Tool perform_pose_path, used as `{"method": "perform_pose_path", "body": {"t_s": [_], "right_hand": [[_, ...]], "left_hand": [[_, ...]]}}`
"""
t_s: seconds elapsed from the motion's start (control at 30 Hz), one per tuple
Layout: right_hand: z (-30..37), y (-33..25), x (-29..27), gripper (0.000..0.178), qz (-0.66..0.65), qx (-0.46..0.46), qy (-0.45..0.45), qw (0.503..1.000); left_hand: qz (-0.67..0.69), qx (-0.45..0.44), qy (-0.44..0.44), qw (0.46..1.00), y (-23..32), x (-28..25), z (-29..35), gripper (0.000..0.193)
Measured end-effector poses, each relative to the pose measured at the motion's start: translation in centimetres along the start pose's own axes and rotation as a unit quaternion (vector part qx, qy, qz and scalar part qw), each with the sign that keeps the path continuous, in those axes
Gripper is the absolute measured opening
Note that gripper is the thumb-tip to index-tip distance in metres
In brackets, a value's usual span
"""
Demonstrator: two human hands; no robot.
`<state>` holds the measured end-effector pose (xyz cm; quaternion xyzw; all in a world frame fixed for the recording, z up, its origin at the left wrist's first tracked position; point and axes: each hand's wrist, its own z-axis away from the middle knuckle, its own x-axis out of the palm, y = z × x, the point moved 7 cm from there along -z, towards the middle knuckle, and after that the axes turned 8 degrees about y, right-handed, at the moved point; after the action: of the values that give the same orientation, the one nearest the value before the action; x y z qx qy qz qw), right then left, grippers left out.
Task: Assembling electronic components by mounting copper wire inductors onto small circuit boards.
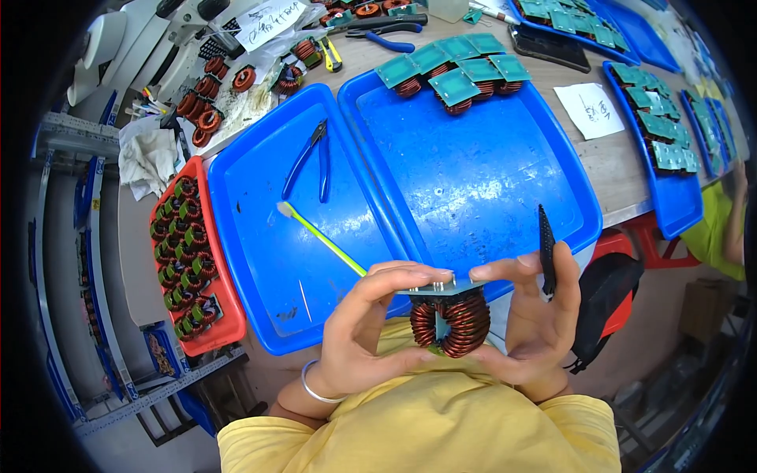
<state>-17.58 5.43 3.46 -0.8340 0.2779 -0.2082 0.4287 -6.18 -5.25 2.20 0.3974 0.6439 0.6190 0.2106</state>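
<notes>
Both hands meet close to the body, just off the near edge of the tabletop (pixel 623 169), clamped on one copper coil (pixel 451 322); the left hand (pixel 364 319) pinches it with fingers curled over the small board (pixel 436 285) on top and thumb underneath; the right hand (pixel 536 311) grips the other side the same way, and also keeps a thin black tool (pixel 546 248) upright between its fingers, though what kind of tool it is I cannot tell from here. A lime-green swab (pixel 319 235) lies slanting in the left blue tray (pixel 260 260), its far tip white, its near end hidden behind the left fingers; blue-handled cutters (pixel 311 162) lie toward that tray's far edge. The middle blue tray (pixel 473 169) sits just beside it, with a cluster of coils under green boards (pixel 456 67) at its far edge. A red tray (pixel 206 260) of green-and-copper coils (pixel 180 256) stands at the tabletop's left edge; a white paper slip (pixel 590 109) lies between the middle tray and another blue tray (pixel 670 197) at the right edge.
</notes>
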Motion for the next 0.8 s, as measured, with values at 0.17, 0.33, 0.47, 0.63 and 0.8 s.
{"method": "perform_pose_path", "body": {"t_s": [0.17, 0.33, 0.47, 0.63, 0.8], "right_hand": [[0.0, 0.1, 0.0, 0.097, 0.031, -0.018, -0.009, 0.999], [0.3, -0.6, 0.3, 0.107, 0.065, -0.005, -0.036, 0.997], [-0.2, -1.3, 0.1, 0.094, 0.069, -0.064, -0.016, 0.995], [-0.4, -1.6, 0.2, 0.095, 0.074, -0.076, -0.018, 0.994], [0.1, -0.5, 0.0, 0.1, 0.042, -0.051, -0.001, 0.998]], "left_hand": [[-0.176, 0.055, -0.043, 0.982, 0.8, 0.1, -0.2, 0.064], [-0.018, -0.112, -0.008, 0.993, -1.4, 0.4, 0.8, 0.068], [0.033, -0.124, -0.023, 0.992, -1.1, 0.9, 0.7, 0.066], [0.056, -0.127, -0.012, 0.99, -0.8, 1.1, 0.7, 0.068], [0.0, -0.011, 0.029, 1.0, 0.8, 0.8, 0.2, 0.07]]}}
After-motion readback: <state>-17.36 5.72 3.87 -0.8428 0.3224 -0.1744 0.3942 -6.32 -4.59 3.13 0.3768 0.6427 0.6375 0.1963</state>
